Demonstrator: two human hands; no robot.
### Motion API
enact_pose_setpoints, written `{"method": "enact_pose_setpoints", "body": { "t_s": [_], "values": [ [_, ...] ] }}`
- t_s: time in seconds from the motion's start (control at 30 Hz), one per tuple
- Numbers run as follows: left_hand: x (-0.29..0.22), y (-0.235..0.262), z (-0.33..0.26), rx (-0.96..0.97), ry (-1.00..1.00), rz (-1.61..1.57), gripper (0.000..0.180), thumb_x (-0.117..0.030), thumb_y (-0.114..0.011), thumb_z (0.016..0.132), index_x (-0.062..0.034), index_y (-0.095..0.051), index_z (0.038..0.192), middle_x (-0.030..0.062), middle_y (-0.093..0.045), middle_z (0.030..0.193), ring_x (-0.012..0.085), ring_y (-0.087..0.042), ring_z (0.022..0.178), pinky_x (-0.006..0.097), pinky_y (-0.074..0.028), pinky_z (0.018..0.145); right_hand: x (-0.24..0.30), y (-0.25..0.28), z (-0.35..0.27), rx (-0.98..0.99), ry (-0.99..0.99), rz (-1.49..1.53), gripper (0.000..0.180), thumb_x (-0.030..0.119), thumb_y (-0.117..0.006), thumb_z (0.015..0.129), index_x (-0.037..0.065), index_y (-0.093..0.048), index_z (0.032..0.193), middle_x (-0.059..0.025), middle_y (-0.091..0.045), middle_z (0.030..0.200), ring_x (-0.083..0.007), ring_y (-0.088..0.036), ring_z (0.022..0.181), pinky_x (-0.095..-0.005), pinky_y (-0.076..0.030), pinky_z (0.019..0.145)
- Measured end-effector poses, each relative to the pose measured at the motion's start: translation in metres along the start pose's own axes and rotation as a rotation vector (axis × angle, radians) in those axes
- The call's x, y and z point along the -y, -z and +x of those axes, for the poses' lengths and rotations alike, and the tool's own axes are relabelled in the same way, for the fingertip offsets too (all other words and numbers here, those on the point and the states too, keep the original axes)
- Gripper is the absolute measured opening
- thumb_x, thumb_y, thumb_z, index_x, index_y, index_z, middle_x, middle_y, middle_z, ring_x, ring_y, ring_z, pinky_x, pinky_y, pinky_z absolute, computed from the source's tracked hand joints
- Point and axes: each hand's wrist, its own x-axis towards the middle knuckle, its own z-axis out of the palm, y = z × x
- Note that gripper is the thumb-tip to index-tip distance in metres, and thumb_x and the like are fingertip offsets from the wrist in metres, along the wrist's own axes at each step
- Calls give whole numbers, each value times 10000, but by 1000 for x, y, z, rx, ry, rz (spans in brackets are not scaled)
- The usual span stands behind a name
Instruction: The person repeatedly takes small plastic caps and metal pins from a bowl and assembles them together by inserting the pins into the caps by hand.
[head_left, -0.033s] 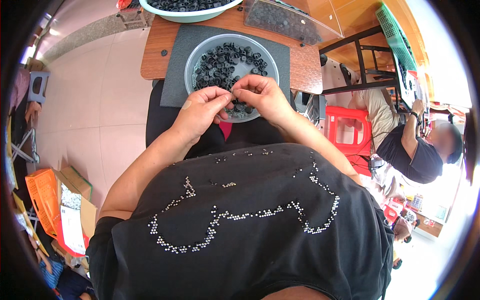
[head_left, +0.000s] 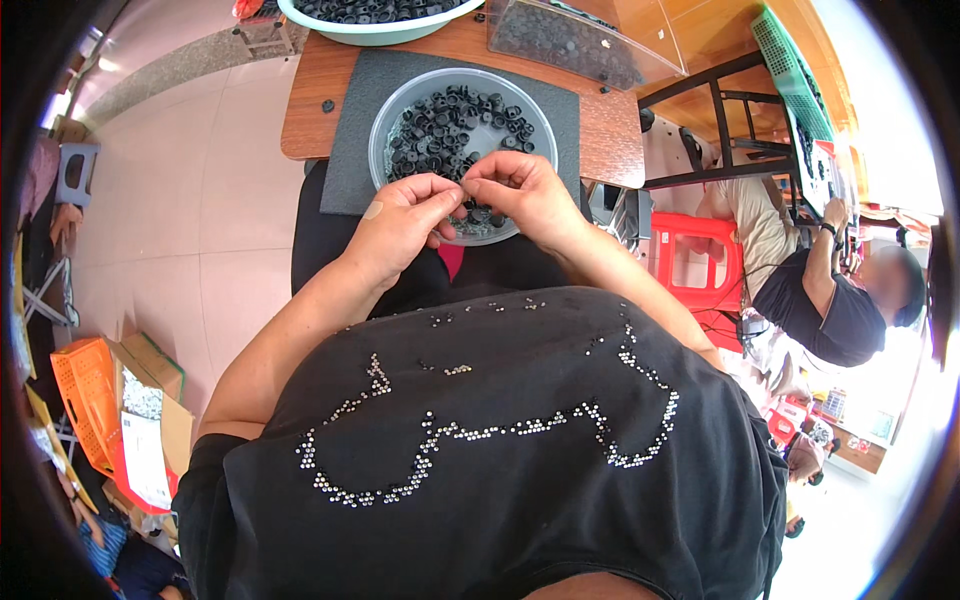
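My left hand [head_left: 402, 218] and my right hand [head_left: 532, 200] meet fingertip to fingertip over the near part of a translucent round bowl [head_left: 377, 150]. Thumb and fingers are pinched together on each; whatever sits between them is too small and covered to name. Small black round plastic caps [head_left: 440, 115] lie heaped in the bowl, along with tiny clear bits at its side. Beneath the bowl is a dark grey mat [head_left: 349, 175] on a brown wooden table [head_left: 612, 140]. A light patch shows on the back of my left hand.
Behind the bowl stand a pale green basin [head_left: 400, 33] of black parts and a clear box [head_left: 580, 45]. One loose black part [head_left: 328, 105] lies on the table's left. To the right are a red stool [head_left: 735, 250] and a seated person [head_left: 830, 300]. An orange crate [head_left: 82, 400] stands lower left.
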Motion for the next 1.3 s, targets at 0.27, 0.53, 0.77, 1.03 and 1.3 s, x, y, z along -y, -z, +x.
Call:
{"method": "enact_pose_setpoints", "body": {
  "t_s": [0.27, 0.53, 0.77, 1.03, 1.3],
  "values": [
    [2, 0, -1, 60, -47, 76, 146, -173, -549, 897, -56, -630, 928, 19, -615, 809, 69, -540, 650, 194, -421, 562, 0, 1, -2, 83, -82, 113, 23, 69, -628, 823, 53, -620, 839, 12, -620, 809, -52, -540, 724, -184, -411, 626],
    [-4, 1, -1, 78, 45, 22, 146, -179, -548, 894, -64, -631, 928, 19, -618, 803, 71, -545, 644, 194, -426, 560, -4, -1, -1, 120, -31, 326, 17, 34, -594, 835, 48, -603, 835, -40, -608, 919, -67, -544, 762, -201, -429, 670],
    [-2, 2, 1, -88, 127, -115, 209, -274, -565, 902, -78, -603, 965, 14, -609, 803, 66, -532, 620, 191, -418, 543, 1, 5, 0, 6, 214, 79, 25, 13, -568, 855, 24, -591, 856, -43, -615, 915, -53, -538, 778, -187, -424, 677],
    [0, 9, 4, -139, 103, -337, 233, -259, -578, 901, -96, -540, 1064, 13, -603, 817, 71, -546, 650, 195, -443, 590, -24, 22, 11, -130, 121, -172, 41, 55, -622, 828, 22, -604, 811, 30, -595, 735, -20, -503, 644, -190, -414, 569],
    [1, 8, 4, -75, 64, -335, 246, -196, -597, 880, -54, -554, 1076, 56, -614, 890, 108, -578, 729, 229, -476, 661, -3, 7, 7, -57, 113, -40, 15, 28, -612, 826, 22, -608, 813, 18, -603, 748, -35, -525, 661, -200, -427, 582]
  ]
}}
